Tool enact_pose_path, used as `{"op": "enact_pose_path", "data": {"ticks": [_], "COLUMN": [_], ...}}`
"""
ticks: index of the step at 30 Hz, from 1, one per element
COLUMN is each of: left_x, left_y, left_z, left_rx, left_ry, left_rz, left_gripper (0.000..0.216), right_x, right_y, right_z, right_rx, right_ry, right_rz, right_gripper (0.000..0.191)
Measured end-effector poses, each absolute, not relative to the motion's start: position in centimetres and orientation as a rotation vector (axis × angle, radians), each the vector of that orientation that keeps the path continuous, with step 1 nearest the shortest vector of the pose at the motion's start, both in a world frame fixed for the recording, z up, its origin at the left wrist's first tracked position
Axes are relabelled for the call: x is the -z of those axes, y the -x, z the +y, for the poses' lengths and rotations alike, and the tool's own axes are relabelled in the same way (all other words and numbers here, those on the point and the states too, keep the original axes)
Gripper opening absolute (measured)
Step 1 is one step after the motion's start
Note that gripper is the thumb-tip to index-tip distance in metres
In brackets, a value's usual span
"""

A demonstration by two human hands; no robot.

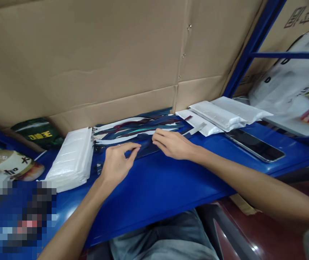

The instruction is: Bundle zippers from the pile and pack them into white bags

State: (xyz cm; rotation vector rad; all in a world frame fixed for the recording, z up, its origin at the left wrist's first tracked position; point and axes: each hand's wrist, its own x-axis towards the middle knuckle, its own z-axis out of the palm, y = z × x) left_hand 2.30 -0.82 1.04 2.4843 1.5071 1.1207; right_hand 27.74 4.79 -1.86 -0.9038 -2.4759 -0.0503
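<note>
A dark blue zipper-like strip (147, 147) stretches between my hands, just above the blue table. My left hand (119, 159) pinches at its near left part with thumb and index finger, though the exact contact is hard to see. The fingers of my right hand (170, 143) are closed on the strip further right, their tips partly hidden. Behind both hands lies a pile of long flat strips (133, 127) in white, maroon, teal and dark blue. They run side by side along the cardboard wall.
To the left is a stack of white packets (70, 155), with a dark green pouch (38, 133) and a jar (16, 164) beyond it. White padded packets (219, 113) and a phone (256, 144) lie at the right. A cardboard wall (111, 54) closes off the back; a blue metal post (254, 47) rises at right.
</note>
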Motion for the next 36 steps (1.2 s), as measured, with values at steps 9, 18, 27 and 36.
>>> {"op": "enact_pose_path", "data": {"ticks": [9, 18, 27, 36], "left_x": [-4.0, -3.3, -1.3, 1.2], "left_y": [7.1, 9.5, 0.3, -3.2], "left_z": [2.1, 3.0, 0.7, -0.6], "left_rx": [-1.145, -0.912, -0.785, -0.546], "left_ry": [-2.440, -2.474, -2.557, -2.515], "left_rz": [2.203, 2.330, 1.717, 1.473], "left_gripper": [0.022, 0.029, 0.017, 0.027], "right_x": [0.8, 1.1, 1.6, 1.9], "right_y": [-35.9, -36.9, -31.9, -27.6], "right_z": [10.4, 10.7, 7.5, 3.9], "right_rx": [0.327, 0.084, -0.434, -0.599], "right_ry": [1.340, 1.359, 1.015, 0.688], "right_rz": [-2.210, -2.235, -2.242, -2.360], "right_gripper": [0.029, 0.015, 0.017, 0.018]}}
